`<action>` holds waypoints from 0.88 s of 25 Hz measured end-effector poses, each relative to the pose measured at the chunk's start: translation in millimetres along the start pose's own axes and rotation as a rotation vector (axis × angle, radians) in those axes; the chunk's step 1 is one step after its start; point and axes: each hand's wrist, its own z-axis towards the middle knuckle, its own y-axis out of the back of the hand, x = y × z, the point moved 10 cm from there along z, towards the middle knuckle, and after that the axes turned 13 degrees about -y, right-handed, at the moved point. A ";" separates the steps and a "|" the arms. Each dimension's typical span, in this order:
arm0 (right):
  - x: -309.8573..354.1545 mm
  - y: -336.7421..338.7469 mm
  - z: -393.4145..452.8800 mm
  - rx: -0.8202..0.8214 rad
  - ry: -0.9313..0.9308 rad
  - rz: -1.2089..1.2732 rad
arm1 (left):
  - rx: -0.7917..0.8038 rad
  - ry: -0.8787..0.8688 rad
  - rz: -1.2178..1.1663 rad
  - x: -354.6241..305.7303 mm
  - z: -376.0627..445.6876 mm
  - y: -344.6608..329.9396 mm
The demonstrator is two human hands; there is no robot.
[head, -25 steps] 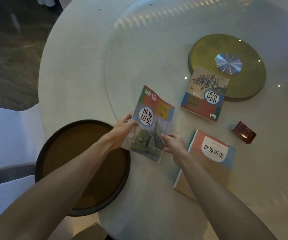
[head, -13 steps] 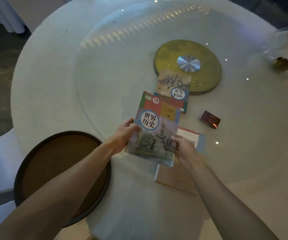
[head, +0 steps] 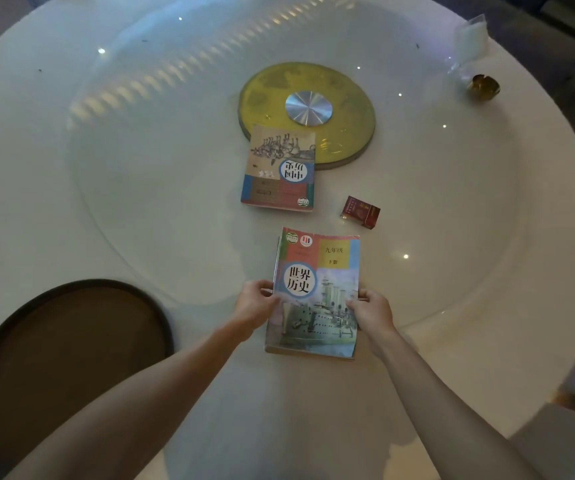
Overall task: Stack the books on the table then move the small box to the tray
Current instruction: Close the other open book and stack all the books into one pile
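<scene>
Head view: we grip the top book at mid-edges, left hand and right hand both pinching it, on a stack near the table edge. Thin, floppy paperback; side grips suit. Third book lies apart. Box light, rigid. Tray holds nothing.

Round white desk with glass turntable on a yellow-green hub disc. On it: warship-cover book at near edge, second book overlapping the hub's near rim, small red box between them, to the right. Dark round tray near-left, gold object far right.
</scene>
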 end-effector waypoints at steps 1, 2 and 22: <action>-1.2 1.7 -1.4 0.000 -0.005 -0.009 | -0.008 0.002 0.035 2.0 0.1 -0.2; -2.8 3.3 -0.7 -0.003 -0.006 -0.021 | -0.019 -0.001 0.080 1.7 -0.4 -0.1; 24.0 2.3 8.5 -0.163 0.138 -0.382 | 0.017 -0.134 0.464 -22.0 10.9 7.4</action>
